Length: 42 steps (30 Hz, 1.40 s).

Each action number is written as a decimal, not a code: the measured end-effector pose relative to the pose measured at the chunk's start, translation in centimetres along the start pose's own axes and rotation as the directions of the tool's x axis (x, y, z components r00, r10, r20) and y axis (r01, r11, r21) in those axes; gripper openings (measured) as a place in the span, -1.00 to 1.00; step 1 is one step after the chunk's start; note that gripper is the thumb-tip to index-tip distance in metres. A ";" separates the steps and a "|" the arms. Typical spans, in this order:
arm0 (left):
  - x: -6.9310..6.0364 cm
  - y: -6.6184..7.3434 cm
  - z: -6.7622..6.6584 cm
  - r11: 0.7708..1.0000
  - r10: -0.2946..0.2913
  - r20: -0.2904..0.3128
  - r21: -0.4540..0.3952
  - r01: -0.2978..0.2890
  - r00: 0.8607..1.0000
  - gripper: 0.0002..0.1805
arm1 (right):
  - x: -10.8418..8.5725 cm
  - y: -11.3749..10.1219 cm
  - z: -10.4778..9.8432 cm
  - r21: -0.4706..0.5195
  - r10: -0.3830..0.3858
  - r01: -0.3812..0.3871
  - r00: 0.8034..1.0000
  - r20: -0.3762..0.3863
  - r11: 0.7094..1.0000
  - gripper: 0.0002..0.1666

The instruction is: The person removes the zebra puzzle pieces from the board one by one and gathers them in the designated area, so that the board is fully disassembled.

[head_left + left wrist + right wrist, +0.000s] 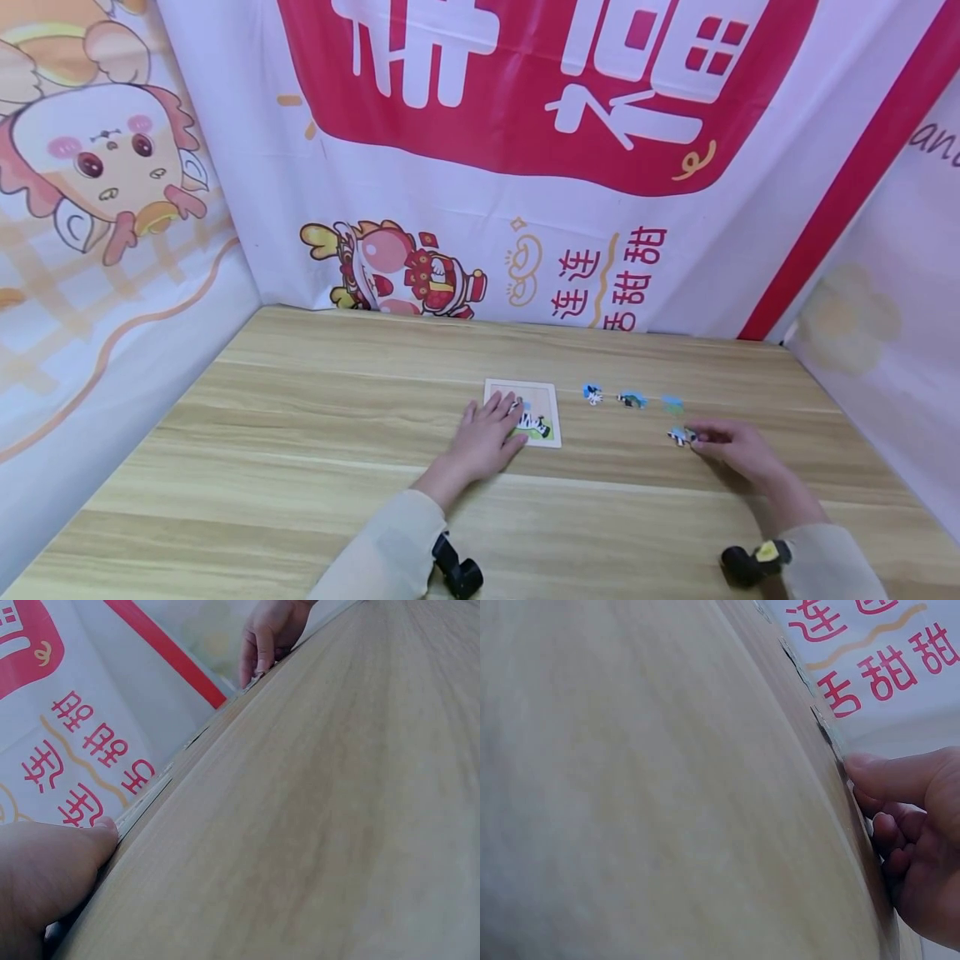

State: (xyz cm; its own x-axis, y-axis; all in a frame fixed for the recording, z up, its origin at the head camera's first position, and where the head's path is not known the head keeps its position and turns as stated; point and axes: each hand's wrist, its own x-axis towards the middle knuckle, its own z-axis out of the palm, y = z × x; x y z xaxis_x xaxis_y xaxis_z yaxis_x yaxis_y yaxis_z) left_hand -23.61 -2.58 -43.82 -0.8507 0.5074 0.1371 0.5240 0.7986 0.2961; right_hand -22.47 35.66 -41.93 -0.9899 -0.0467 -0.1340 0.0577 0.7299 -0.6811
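Spread left hand (483, 437) partly hides the zebra puzzle (536, 423); right hand (737, 448), toward table's (622, 525) right edge, pinches a partly covered piece (678, 436).

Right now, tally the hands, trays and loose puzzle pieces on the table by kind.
Hands: 2
Tray: 1
Loose pieces: 4 visible
Total: 7

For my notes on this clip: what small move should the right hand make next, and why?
Probably lift the puzzle piece and bring it toward the tray: the right hand appears to pinch that piece's edge, the left hand rests on the tray, and part of the tray looks unfilled.
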 end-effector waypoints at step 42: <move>0.2 -0.3 0.2 1.000 0.003 -0.015 -0.024 -0.004 1.000 -0.40 | 0.2 -2.0 -1.9 0.187 0.013 -0.029 0.996 0.085 0.982 -0.32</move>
State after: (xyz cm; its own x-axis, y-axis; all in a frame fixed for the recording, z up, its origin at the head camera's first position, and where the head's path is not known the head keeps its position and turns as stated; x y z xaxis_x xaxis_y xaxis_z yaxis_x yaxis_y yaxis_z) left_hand -23.88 -2.63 -44.09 -0.8496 0.5052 0.1519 0.5259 0.7887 0.3184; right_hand -23.01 35.49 -39.16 -0.9745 -0.0950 -0.2033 0.1092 0.5906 -0.7995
